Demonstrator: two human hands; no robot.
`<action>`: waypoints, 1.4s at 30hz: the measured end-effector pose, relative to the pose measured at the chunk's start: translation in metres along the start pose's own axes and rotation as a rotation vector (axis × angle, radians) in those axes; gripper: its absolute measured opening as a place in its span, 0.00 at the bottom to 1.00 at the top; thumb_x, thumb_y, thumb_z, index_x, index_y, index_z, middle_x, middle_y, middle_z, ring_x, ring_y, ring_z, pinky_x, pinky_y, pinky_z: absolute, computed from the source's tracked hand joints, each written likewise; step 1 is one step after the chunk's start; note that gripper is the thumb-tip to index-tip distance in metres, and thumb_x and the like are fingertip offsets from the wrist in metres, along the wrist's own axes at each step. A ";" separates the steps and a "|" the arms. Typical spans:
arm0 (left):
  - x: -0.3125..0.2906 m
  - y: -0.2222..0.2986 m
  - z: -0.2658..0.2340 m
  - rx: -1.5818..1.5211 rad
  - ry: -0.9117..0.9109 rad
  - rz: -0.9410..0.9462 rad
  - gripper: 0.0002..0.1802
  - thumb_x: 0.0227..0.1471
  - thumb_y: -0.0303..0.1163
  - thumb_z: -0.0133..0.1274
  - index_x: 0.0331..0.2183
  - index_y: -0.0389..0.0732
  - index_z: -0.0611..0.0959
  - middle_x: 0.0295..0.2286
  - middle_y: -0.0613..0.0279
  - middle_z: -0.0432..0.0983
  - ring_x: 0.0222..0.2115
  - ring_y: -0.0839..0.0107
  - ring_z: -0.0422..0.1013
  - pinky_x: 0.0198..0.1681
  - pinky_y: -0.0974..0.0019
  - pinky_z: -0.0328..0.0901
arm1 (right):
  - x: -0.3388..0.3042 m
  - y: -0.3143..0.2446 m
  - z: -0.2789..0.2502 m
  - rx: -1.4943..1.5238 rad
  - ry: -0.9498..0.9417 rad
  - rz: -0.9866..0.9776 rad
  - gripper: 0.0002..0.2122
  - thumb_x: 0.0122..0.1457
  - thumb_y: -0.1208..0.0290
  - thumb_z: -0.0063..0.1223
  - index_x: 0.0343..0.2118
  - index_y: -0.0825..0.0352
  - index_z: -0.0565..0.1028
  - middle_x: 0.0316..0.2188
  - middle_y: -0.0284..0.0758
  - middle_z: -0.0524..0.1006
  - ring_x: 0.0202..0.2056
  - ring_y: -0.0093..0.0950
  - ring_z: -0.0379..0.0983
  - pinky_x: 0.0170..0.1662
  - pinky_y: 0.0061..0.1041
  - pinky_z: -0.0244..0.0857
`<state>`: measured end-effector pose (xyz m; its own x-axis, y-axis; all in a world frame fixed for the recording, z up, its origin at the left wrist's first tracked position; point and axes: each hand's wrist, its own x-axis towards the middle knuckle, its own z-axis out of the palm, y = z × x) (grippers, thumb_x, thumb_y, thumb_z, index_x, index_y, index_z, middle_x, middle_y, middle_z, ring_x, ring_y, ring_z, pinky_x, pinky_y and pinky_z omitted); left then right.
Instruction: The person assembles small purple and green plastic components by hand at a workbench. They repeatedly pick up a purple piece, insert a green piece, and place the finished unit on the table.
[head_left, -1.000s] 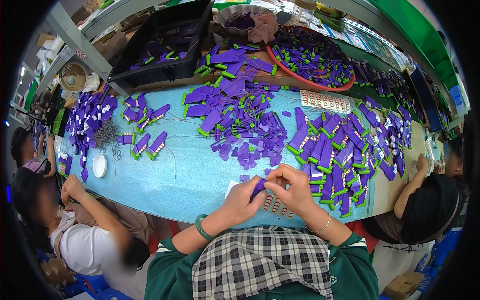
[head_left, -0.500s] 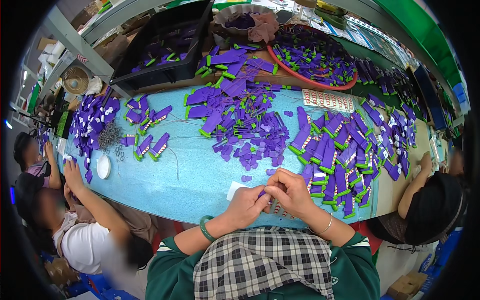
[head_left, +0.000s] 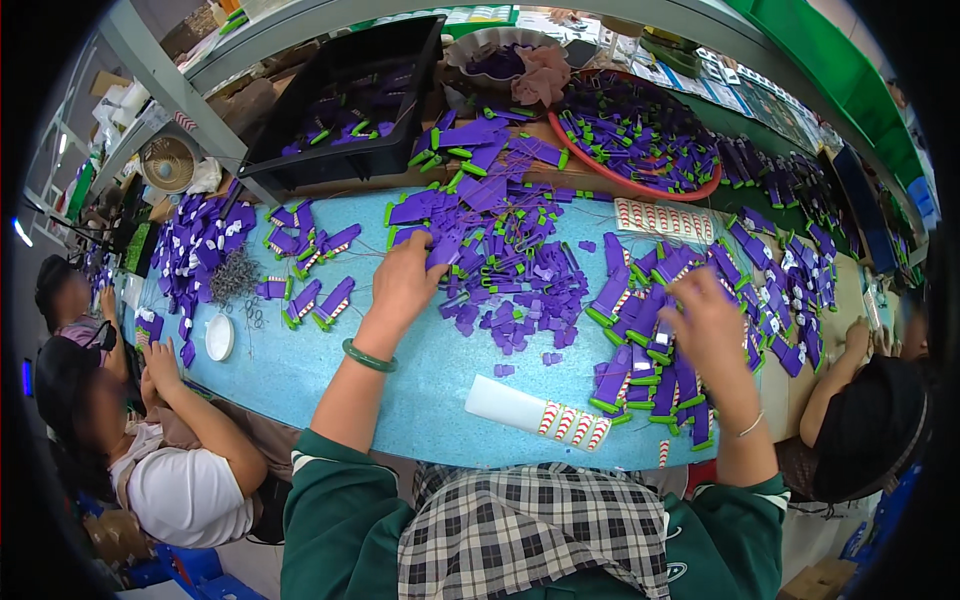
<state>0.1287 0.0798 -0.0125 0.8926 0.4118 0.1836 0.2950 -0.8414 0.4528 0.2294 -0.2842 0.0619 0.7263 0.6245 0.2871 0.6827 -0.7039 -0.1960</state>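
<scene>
My left hand (head_left: 402, 282) has reached to the left edge of the middle pile, its fingers closed on a flat purple plastic piece (head_left: 443, 250). Over the right-hand pile of purple-and-green pieces with striped stickers (head_left: 640, 305) is my right hand (head_left: 708, 318), smeared by motion. Whether its fingers hold anything does not show. Between my forearms a strip of red-and-white striped stickers (head_left: 535, 412) lies on the blue table, part of its backing bare. Small purple parts (head_left: 530, 318) are heaped just beyond it.
A black crate (head_left: 345, 110) and a red-rimmed basket (head_left: 640, 140) of purple-and-green parts stand at the back. Another sticker sheet (head_left: 664, 221) lies before the basket. At left are a wire tangle (head_left: 233, 277) and a white dish (head_left: 220, 338). Co-workers sit on both sides.
My hands were together near the table's front edge around a small purple part. Now they are apart, the left forward and left, the right over the right pile. The sticker strip is uncovered.
</scene>
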 end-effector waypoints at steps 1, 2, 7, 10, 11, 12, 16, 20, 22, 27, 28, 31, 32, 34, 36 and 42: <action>0.002 0.000 0.000 -0.049 -0.042 -0.034 0.17 0.43 0.31 0.59 0.37 0.38 0.76 0.30 0.52 0.74 0.33 0.53 0.71 0.36 0.56 0.65 | -0.009 -0.013 0.010 0.143 -0.041 -0.078 0.12 0.46 0.69 0.62 0.34 0.62 0.76 0.33 0.35 0.73 0.31 0.35 0.74 0.31 0.33 0.70; 0.003 0.002 -0.002 -0.094 -0.086 -0.068 0.16 0.43 0.30 0.59 0.37 0.37 0.76 0.30 0.52 0.73 0.33 0.52 0.70 0.36 0.55 0.65 | -0.022 -0.022 0.029 0.277 -0.092 -0.175 0.12 0.47 0.67 0.61 0.35 0.61 0.76 0.32 0.35 0.73 0.33 0.35 0.74 0.32 0.34 0.70; -0.008 -0.004 0.004 -0.129 0.104 0.099 0.14 0.45 0.24 0.56 0.36 0.35 0.73 0.28 0.53 0.72 0.29 0.54 0.69 0.34 0.57 0.64 | -0.063 -0.091 0.071 0.205 -0.237 -0.297 0.08 0.45 0.67 0.58 0.28 0.62 0.74 0.25 0.30 0.68 0.31 0.28 0.67 0.27 0.27 0.64; -0.024 -0.002 0.000 -0.358 0.246 0.110 0.09 0.49 0.23 0.52 0.35 0.34 0.72 0.27 0.55 0.72 0.28 0.61 0.70 0.32 0.62 0.65 | -0.071 -0.095 0.086 0.231 -0.217 -0.318 0.06 0.42 0.73 0.54 0.26 0.62 0.72 0.25 0.30 0.68 0.32 0.28 0.66 0.29 0.26 0.63; -0.032 0.008 -0.008 -0.523 0.244 0.044 0.08 0.51 0.24 0.51 0.34 0.34 0.71 0.27 0.56 0.72 0.28 0.64 0.71 0.31 0.65 0.65 | -0.072 -0.094 0.087 0.258 -0.211 -0.324 0.06 0.42 0.73 0.54 0.26 0.62 0.72 0.25 0.30 0.67 0.32 0.28 0.66 0.30 0.27 0.63; -0.043 0.020 -0.018 -0.686 0.238 -0.025 0.07 0.53 0.24 0.50 0.34 0.33 0.71 0.28 0.57 0.72 0.28 0.67 0.71 0.30 0.67 0.65 | -0.071 -0.093 0.088 0.285 -0.205 -0.328 0.06 0.42 0.74 0.53 0.26 0.62 0.72 0.25 0.30 0.67 0.32 0.28 0.66 0.31 0.27 0.62; -0.103 0.062 -0.028 -1.232 -0.025 -0.169 0.12 0.60 0.28 0.39 0.46 0.37 0.65 0.32 0.56 0.73 0.31 0.70 0.74 0.27 0.67 0.74 | -0.066 -0.093 0.090 0.288 -0.199 -0.423 0.06 0.43 0.74 0.53 0.27 0.62 0.72 0.27 0.30 0.68 0.33 0.29 0.66 0.34 0.28 0.61; -0.146 0.076 0.012 -1.287 -0.342 -0.303 0.12 0.61 0.28 0.39 0.46 0.37 0.65 0.34 0.57 0.72 0.31 0.72 0.73 0.28 0.69 0.73 | -0.060 -0.093 0.094 0.433 -0.139 -0.435 0.06 0.44 0.75 0.58 0.27 0.63 0.74 0.28 0.30 0.73 0.33 0.29 0.69 0.36 0.27 0.61; -0.158 0.070 0.033 -1.220 -0.434 -0.264 0.13 0.60 0.28 0.40 0.47 0.36 0.66 0.34 0.59 0.72 0.31 0.74 0.73 0.29 0.72 0.72 | -0.058 -0.091 0.089 0.574 -0.121 -0.402 0.06 0.45 0.76 0.59 0.27 0.65 0.74 0.30 0.31 0.75 0.35 0.30 0.71 0.37 0.27 0.63; -0.152 0.064 0.026 -1.185 -0.549 -0.262 0.11 0.57 0.27 0.48 0.42 0.34 0.74 0.31 0.62 0.74 0.26 0.76 0.72 0.28 0.73 0.68 | -0.041 -0.079 0.064 1.012 -0.333 -0.109 0.04 0.49 0.79 0.58 0.28 0.67 0.75 0.28 0.35 0.78 0.34 0.31 0.74 0.38 0.28 0.66; -0.147 0.065 0.021 -1.216 -0.565 -0.272 0.10 0.56 0.27 0.50 0.40 0.33 0.76 0.30 0.63 0.75 0.25 0.77 0.71 0.28 0.73 0.67 | -0.037 -0.079 0.059 0.992 -0.351 -0.096 0.04 0.49 0.79 0.58 0.28 0.67 0.75 0.28 0.35 0.78 0.33 0.31 0.74 0.38 0.28 0.66; -0.138 0.082 0.004 -1.079 -0.550 -0.152 0.08 0.52 0.27 0.56 0.33 0.33 0.80 0.25 0.65 0.75 0.23 0.79 0.70 0.27 0.73 0.66 | -0.028 -0.082 0.047 0.878 -0.281 -0.185 0.04 0.49 0.78 0.59 0.29 0.68 0.75 0.28 0.34 0.78 0.33 0.29 0.75 0.37 0.27 0.66; -0.136 0.084 0.004 -1.053 -0.531 -0.138 0.07 0.51 0.27 0.56 0.32 0.33 0.80 0.25 0.65 0.75 0.23 0.79 0.70 0.27 0.73 0.66 | -0.026 -0.084 0.044 0.851 -0.259 -0.212 0.05 0.49 0.77 0.59 0.29 0.68 0.75 0.30 0.35 0.78 0.34 0.29 0.74 0.38 0.27 0.66; -0.133 0.087 0.006 -1.001 -0.491 -0.111 0.07 0.50 0.28 0.58 0.30 0.34 0.81 0.24 0.66 0.75 0.22 0.81 0.69 0.25 0.73 0.65 | -0.023 -0.093 0.039 0.852 -0.132 -0.188 0.06 0.49 0.76 0.59 0.30 0.68 0.75 0.33 0.36 0.77 0.35 0.31 0.74 0.38 0.28 0.66; -0.131 0.086 0.004 -1.130 -0.492 -0.209 0.06 0.51 0.28 0.57 0.29 0.34 0.80 0.23 0.65 0.75 0.21 0.81 0.69 0.24 0.73 0.65 | -0.023 -0.107 0.037 0.902 0.078 -0.087 0.08 0.49 0.75 0.59 0.32 0.68 0.74 0.35 0.38 0.75 0.37 0.34 0.72 0.39 0.30 0.65; -0.135 0.088 0.009 -1.376 -0.485 -0.309 0.05 0.54 0.27 0.54 0.32 0.35 0.77 0.24 0.64 0.75 0.21 0.78 0.70 0.22 0.74 0.66 | -0.038 -0.105 0.062 1.178 -0.209 0.049 0.07 0.52 0.75 0.57 0.33 0.68 0.74 0.37 0.35 0.74 0.38 0.26 0.70 0.40 0.24 0.65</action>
<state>0.0378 -0.0532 -0.0055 0.9616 0.1216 -0.2460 0.1904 0.3500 0.9172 0.1348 -0.2133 0.0134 0.6782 0.7253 0.1185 0.2278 -0.0542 -0.9722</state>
